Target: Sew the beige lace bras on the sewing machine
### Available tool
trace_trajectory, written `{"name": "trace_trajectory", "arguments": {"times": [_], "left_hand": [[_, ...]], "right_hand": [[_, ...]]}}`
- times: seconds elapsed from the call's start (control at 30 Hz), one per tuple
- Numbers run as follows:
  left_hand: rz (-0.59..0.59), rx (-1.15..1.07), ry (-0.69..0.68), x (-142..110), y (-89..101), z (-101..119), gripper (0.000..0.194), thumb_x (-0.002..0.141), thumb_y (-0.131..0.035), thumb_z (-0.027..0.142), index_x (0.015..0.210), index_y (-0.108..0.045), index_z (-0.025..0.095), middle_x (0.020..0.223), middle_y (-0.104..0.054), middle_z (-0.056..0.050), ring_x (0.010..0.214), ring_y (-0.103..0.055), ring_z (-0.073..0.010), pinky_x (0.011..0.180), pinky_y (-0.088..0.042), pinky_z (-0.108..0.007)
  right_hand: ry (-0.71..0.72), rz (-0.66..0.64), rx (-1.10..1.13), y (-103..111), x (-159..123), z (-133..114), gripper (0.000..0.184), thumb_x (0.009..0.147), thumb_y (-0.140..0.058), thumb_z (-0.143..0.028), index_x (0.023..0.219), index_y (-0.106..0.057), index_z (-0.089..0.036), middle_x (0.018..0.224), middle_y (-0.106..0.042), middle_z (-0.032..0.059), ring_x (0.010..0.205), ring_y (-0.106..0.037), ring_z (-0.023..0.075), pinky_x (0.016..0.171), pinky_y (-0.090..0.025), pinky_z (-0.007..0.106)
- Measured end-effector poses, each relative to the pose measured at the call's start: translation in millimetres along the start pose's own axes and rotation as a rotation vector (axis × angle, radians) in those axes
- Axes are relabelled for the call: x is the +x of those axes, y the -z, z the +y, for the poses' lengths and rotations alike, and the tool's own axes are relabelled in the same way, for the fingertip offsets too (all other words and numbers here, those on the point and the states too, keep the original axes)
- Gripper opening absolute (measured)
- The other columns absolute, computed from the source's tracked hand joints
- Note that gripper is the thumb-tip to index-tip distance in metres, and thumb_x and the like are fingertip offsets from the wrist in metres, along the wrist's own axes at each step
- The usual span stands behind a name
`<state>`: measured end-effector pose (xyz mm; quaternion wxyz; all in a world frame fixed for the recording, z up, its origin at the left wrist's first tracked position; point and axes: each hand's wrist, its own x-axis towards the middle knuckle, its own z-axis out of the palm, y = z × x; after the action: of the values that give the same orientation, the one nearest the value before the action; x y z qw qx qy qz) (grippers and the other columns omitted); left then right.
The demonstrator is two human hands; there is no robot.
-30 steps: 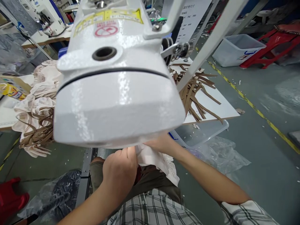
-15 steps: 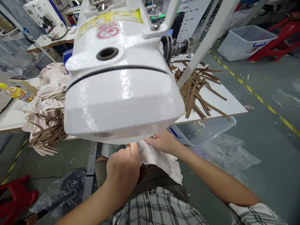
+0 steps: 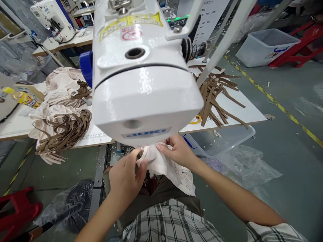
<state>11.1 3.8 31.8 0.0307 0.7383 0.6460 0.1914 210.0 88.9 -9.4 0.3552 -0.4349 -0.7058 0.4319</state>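
Pale cloth with a lacy lower end, apparently a bra [image 3: 161,161], hangs below the sewing machine head [image 3: 148,97] and over my lap. My right hand [image 3: 178,153] pinches its upper right edge between thumb and fingers. On the other side, my left hand [image 3: 127,174] has its thumb in front of the cloth and its fingers at the upper left edge; the fingertips are partly hidden. Both hands are just under the machine's white front, which hides the needle area.
Pale pieces with brown straps [image 3: 63,129] are heaped on the table at left. Loose brown strips [image 3: 210,97] lie at right, near yellow-handled scissors [image 3: 195,119]. A clear bin [image 3: 222,144] and plastic bag [image 3: 249,164] sit below. A slanted white rod [image 3: 224,43] rises at right.
My left hand has moved slightly left and down, its thumb coming away from the closed fingers. The right hand has shifted a little. My view has tilted, showing more of the left heap.
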Motion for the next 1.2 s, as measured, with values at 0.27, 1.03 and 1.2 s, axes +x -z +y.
{"name": "trace_trajectory", "arguments": {"times": [0.27, 1.03, 1.2], "left_hand": [[-0.422, -0.617, 0.226, 6, 10.1, -17, 0.037, 0.095, -0.049, 0.051, 0.110, -0.064, 0.021, 0.115, -0.067, -0.008, 0.103, -0.061, -0.0229, 0.078, -0.048, -0.029], [-0.225, -0.844, 0.552, -62, -40.5, -35, 0.035, 0.089, -0.055, 0.046, 0.077, -0.064, 0.015, 0.070, -0.061, -0.003, 0.067, -0.054, -0.0157, 0.063, -0.044, -0.026], [-0.188, -1.021, 0.596, -57, -56.8, -23, 0.038, 0.095, -0.046, 0.045, 0.090, -0.066, 0.014, 0.084, -0.069, -0.006, 0.081, -0.061, -0.0178, 0.074, -0.049, -0.027]], "right_hand": [[-0.054, -0.158, -0.138, 10, -30, -3, 0.029, 0.098, -0.046, -0.041, 0.087, -0.063, -0.021, 0.076, -0.063, 0.0005, 0.068, -0.057, 0.0149, 0.061, -0.040, 0.027], [-0.006, 0.124, 0.161, -117, -76, 18, 0.010, 0.091, -0.059, -0.035, 0.090, -0.062, -0.025, 0.091, -0.071, 0.0065, 0.087, -0.068, 0.0242, 0.079, -0.057, 0.042], [0.277, 0.038, -0.127, -104, -84, 26, 0.012, 0.091, -0.057, -0.025, 0.091, -0.069, -0.024, 0.098, -0.072, 0.0088, 0.097, -0.067, 0.0256, 0.083, -0.056, 0.044]]}}
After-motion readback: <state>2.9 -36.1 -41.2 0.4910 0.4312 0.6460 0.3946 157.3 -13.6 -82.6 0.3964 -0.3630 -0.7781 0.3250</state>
